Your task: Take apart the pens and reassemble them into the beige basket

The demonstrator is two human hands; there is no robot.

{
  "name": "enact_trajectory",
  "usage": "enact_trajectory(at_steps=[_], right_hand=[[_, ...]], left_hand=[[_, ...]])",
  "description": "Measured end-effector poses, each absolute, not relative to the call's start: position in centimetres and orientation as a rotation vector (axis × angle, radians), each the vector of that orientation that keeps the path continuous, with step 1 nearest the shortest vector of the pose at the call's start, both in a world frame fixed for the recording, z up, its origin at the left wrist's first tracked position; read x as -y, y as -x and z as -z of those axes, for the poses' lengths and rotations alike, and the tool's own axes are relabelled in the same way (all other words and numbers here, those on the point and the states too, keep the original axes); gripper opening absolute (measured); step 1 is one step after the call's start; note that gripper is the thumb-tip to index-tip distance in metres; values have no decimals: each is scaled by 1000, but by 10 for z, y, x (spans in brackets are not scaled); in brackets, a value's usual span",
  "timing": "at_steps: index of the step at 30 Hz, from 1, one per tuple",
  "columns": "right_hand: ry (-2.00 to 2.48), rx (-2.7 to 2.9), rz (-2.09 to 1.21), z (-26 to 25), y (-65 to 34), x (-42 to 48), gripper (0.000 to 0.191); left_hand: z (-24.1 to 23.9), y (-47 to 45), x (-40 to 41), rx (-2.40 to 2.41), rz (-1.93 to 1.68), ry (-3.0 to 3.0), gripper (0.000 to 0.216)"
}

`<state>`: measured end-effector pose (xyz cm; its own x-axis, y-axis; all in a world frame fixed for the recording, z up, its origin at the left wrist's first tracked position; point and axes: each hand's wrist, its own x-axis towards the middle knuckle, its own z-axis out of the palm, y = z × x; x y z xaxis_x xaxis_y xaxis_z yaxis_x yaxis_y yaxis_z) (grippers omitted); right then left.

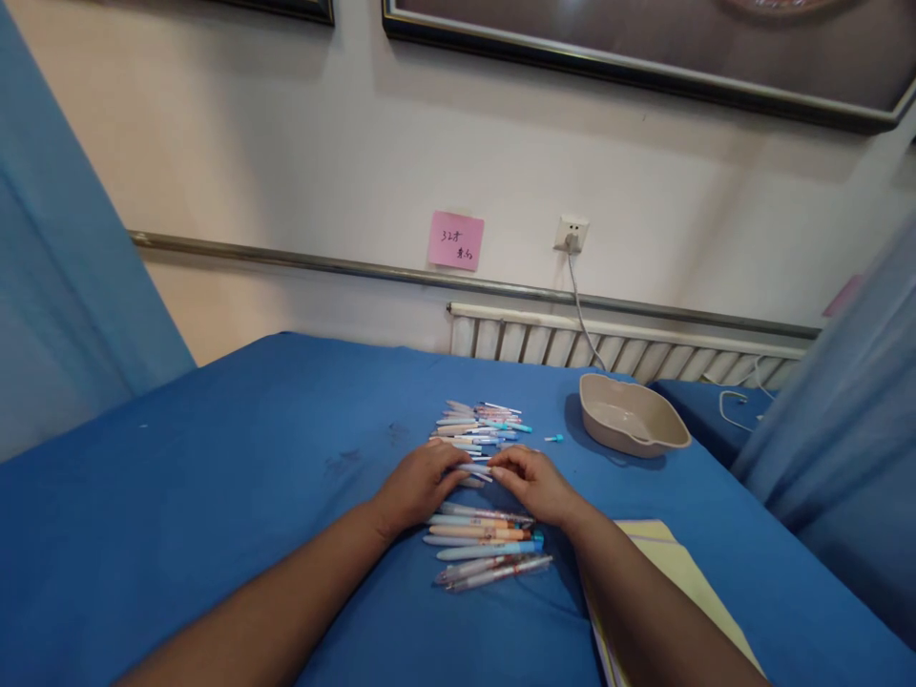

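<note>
Both hands rest on the blue cloth-covered table, meeting over a pen. My left hand and my right hand each pinch one end of a pale pen lying between them. Beyond the fingers lies a pile of pastel pens. A row of several pens lies side by side between my wrists, closer to me. A small blue pen cap sits alone to the right of the far pile.
A beige oval dish stands at the right of the pens. A yellow pad lies under my right forearm. Behind the table are a radiator, a wall socket with cable and a pink note. Blue curtains hang at both sides.
</note>
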<state>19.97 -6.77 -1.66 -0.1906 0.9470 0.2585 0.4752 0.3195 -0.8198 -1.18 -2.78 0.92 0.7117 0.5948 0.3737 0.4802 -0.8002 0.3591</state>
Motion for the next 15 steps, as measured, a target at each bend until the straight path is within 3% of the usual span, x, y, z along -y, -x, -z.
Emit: enact_trajectory(at_steps=[6,11,15], right_hand=[[1261,1712,-939,21,-198,66,16],[1248,1650,-954,23,-201,62,16],[1220,1668,-915,23,-201,63,17]], left_hand=[[-7,8,31,-853,-890,-2571,32],[-9,9,31,-890,-909,-2493,17],[-14,9,31,-974,-797,-2458,18]])
